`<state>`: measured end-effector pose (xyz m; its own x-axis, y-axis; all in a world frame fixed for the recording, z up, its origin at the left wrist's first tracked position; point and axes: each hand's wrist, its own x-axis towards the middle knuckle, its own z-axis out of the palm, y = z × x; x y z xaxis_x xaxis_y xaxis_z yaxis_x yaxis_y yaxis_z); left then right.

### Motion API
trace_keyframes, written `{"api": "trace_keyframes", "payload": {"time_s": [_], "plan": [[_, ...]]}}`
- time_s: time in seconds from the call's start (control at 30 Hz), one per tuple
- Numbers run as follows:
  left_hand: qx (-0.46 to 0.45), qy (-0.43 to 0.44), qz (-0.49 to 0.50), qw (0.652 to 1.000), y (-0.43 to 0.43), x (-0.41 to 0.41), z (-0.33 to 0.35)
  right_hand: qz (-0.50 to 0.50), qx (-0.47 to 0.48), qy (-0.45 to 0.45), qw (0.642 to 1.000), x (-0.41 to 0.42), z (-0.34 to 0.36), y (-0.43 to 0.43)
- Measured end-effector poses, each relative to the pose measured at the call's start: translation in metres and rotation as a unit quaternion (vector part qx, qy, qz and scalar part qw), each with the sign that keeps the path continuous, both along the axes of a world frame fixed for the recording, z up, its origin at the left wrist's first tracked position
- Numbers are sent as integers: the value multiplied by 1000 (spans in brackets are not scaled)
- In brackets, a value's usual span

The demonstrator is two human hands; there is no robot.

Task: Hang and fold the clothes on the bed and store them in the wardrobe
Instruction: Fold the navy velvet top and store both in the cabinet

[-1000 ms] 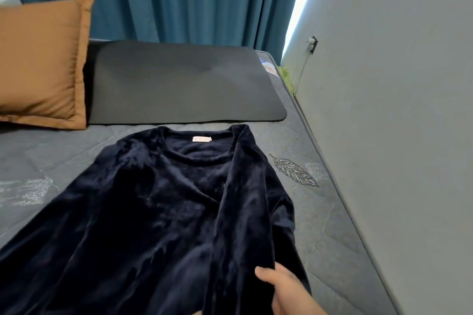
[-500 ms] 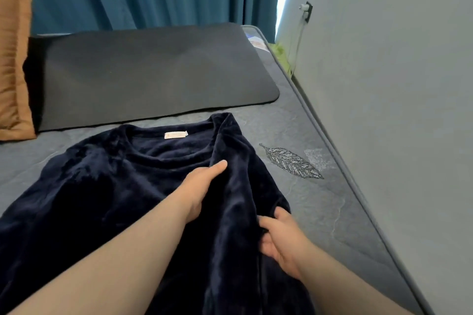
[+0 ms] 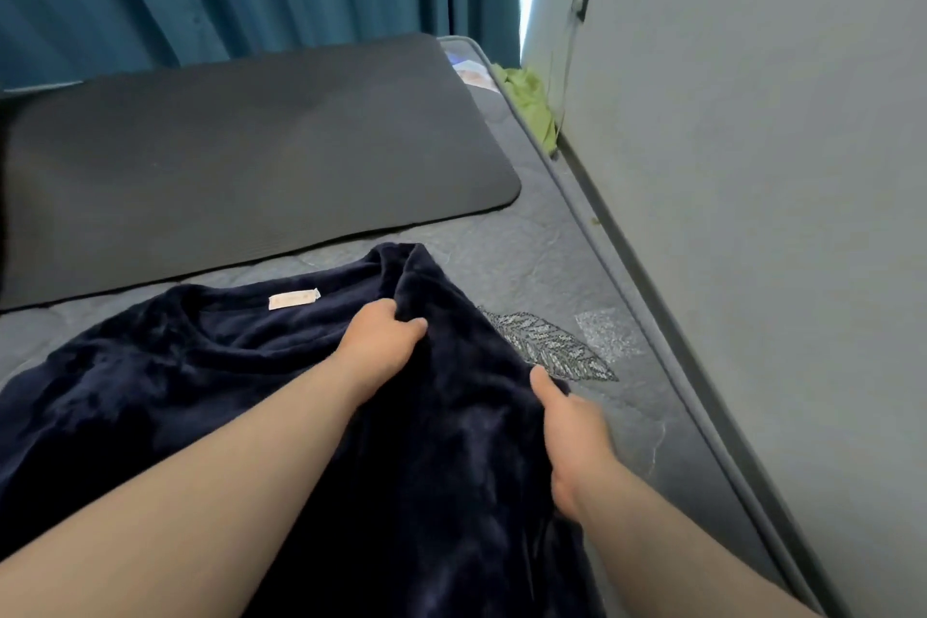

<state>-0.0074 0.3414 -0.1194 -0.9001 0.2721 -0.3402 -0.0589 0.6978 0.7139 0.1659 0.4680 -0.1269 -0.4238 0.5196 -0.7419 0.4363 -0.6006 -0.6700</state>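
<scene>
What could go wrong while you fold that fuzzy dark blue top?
Two things might go wrong. The top is bunched up under the left hand near the collar, so the fold could come out lumpy or crooked. The right hand holds only the top's side edge, thumb on top, and the smooth, shiny fabric might slide out as it is pulled across.

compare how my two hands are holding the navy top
The left hand bunches fabric high up by the neckline; the right hand holds lower down, at the side edge near the bare mattress. The left hand's fingers curl over on top of the navy top; the right hand shows its thumb on top, other fingers hidden. Both grip the same top.
</scene>
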Motion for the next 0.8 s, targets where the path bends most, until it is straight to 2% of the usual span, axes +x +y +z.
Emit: {"api": "trace_keyframes", "payload": {"time_s": [0.07,0.2,0.33,0.47,0.53,0.57,0.6,0.7,0.73,0.8], "plan": [[-16,32,-5,999,15,-18,-5,-6,20,-29,999,-7,-8,-1],[-16,17,55,998,27,-38,-32,-29,11,-108,994,-25,-21,10],[-41,16,52,998,37,-49,-37,-30,-2,-145,989,-33,-34,15],[13,32,34,999,26,-32,-20,-12,-29,-97,995,-37,-38,19],[139,-35,53,988,13,-9,-2,-33,-41,-58,997,-39,-34,20],[208,-81,71,972,2,10,7,-41,-52,-34,997,-37,-30,18],[243,-95,83,962,-13,33,15,-39,-77,-1,996,-33,-23,15],[196,-26,118,973,-72,125,32,6,-170,147,974,11,9,-1],[172,-30,130,976,-95,158,35,14,-164,157,974,34,19,-9],[115,-90,135,980,-133,220,37,30,-110,93,989,83,35,-34]]}}
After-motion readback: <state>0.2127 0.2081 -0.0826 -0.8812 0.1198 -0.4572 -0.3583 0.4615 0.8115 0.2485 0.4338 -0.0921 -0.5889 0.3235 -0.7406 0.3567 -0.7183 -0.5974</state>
